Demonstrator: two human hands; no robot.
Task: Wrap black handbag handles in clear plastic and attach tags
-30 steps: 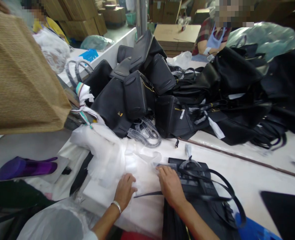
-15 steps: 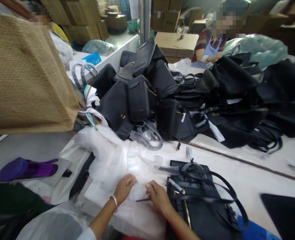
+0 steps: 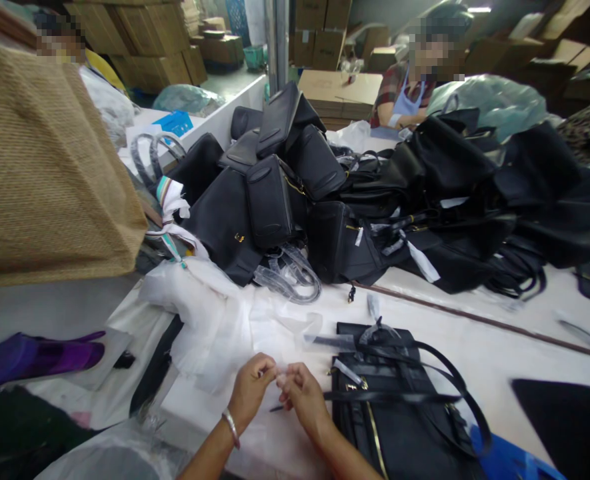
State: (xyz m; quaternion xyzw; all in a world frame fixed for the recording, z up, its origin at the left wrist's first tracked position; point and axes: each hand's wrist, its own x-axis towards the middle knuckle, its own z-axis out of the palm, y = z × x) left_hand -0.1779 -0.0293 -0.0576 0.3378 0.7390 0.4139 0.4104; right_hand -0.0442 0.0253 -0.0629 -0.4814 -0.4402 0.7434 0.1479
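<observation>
– Left hand [image 3: 255, 388] and right hand [image 3: 302, 398] are closer together now, nearly touching. Holding anything?
– Yep, both are pinching a filmy whitish scrap [image 3: 281, 373] between them. Black bag [image 3: 409, 437] lies on the white surface [image 3: 489, 353], just beside the right hand.

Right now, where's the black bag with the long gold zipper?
In the head view, that black handbag lies lower right of centre on the white tabletop, right of the right hand, below the bag pile.
</observation>
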